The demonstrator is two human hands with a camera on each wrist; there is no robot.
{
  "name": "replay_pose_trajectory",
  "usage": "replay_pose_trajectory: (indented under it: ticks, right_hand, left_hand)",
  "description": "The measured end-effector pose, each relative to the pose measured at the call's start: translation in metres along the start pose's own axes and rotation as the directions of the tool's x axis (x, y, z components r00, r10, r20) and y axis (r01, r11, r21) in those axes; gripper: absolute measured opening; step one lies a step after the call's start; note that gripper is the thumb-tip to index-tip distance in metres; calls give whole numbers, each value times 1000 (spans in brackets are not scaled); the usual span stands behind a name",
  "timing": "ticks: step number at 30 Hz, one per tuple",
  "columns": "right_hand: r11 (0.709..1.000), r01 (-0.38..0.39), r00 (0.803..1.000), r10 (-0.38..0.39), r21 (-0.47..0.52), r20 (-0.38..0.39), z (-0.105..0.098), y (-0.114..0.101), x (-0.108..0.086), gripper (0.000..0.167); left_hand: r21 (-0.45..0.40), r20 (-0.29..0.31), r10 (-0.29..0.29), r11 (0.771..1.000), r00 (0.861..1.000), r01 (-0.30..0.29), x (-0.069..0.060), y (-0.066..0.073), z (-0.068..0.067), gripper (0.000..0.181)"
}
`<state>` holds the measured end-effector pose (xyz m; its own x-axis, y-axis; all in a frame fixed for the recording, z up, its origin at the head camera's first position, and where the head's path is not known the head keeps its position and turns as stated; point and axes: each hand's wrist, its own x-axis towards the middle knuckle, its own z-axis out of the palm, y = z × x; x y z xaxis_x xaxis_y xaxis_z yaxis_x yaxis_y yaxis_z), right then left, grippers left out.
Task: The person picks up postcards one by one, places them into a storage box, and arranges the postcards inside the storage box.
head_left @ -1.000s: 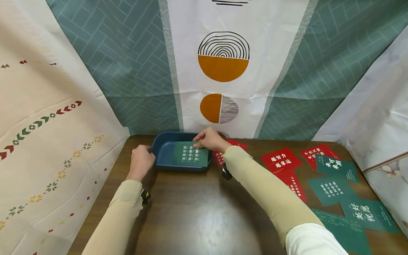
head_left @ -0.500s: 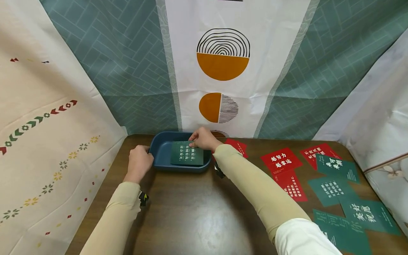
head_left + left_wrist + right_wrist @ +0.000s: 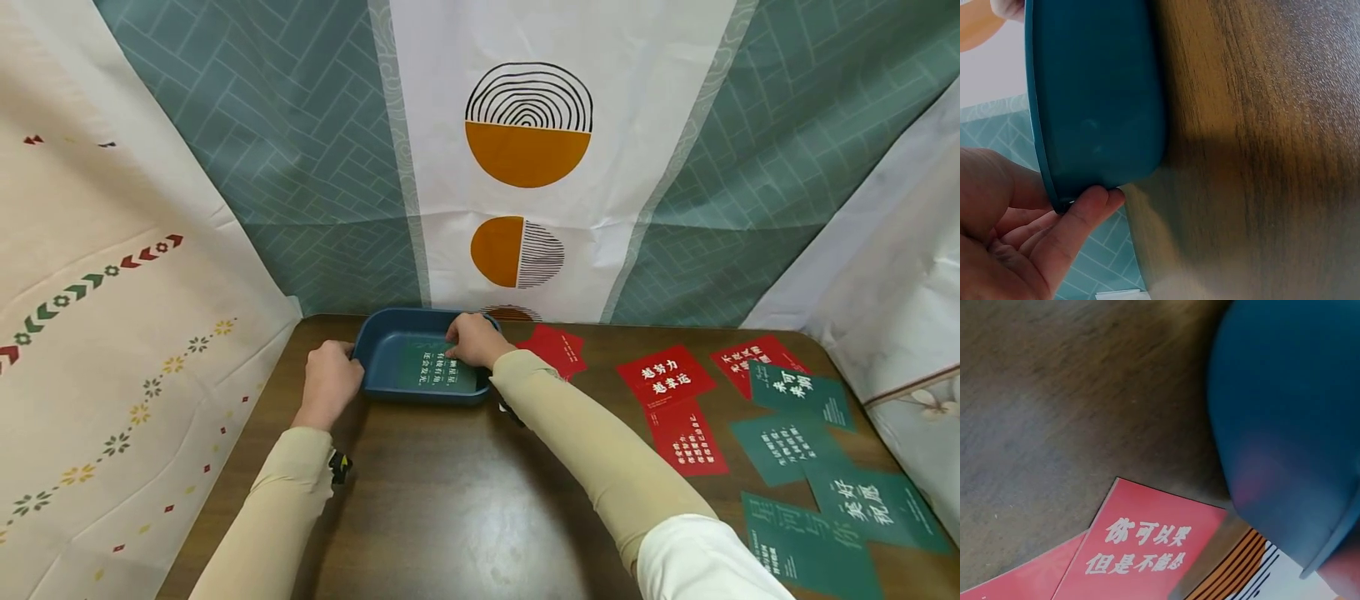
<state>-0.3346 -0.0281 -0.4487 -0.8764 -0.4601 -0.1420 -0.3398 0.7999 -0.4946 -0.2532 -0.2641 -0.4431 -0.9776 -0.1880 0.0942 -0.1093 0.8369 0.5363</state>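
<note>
A dark blue tray (image 3: 390,354) stands at the back of the table, and its side wall (image 3: 1097,94) fills much of the left wrist view. My left hand (image 3: 330,379) grips the tray's left end, fingers (image 3: 1079,219) bent round the rim. Over the tray's right part, my right hand (image 3: 480,340) reaches inside and pinches a green card (image 3: 435,371) with white lettering. The card lies low within the tray, its upper right part covered by the hand. In the right wrist view the tray's outer wall (image 3: 1291,412) hides most of that hand.
Red cards (image 3: 555,348) lie just right of the tray. More red cards (image 3: 666,377) and several green cards (image 3: 787,446) spread over the table's right side, some overlapping. A patterned cloth (image 3: 337,167) hangs behind the brown table (image 3: 450,500).
My right hand has lowered the green card from above the rim down into the tray, shifting slightly left. My left hand has kept its grip on the tray.
</note>
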Motion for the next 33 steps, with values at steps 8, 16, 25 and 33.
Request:
replay_pose_trajectory:
  ticks: [8, 16, 25, 33]
  right_hand:
    - [998, -20, 1000, 22, -65, 23, 5, 0, -1, 32]
    - [994, -21, 999, 25, -105, 32, 7, -3, 0, 33]
    - [990, -34, 999, 38, -136, 26, 10, -3, 1, 30]
    - [989, -34, 999, 37, -145, 22, 12, -4, 1, 22]
  left_hand:
    - [16, 23, -3, 1000, 1000, 2, 2, 3, 0, 37]
    - [19, 13, 11, 1000, 1000, -11, 2, 3, -1, 35]
    - [23, 14, 7, 1000, 1000, -7, 2, 1, -1, 36]
    - [18, 16, 7, 1000, 1000, -8, 2, -1, -1, 35]
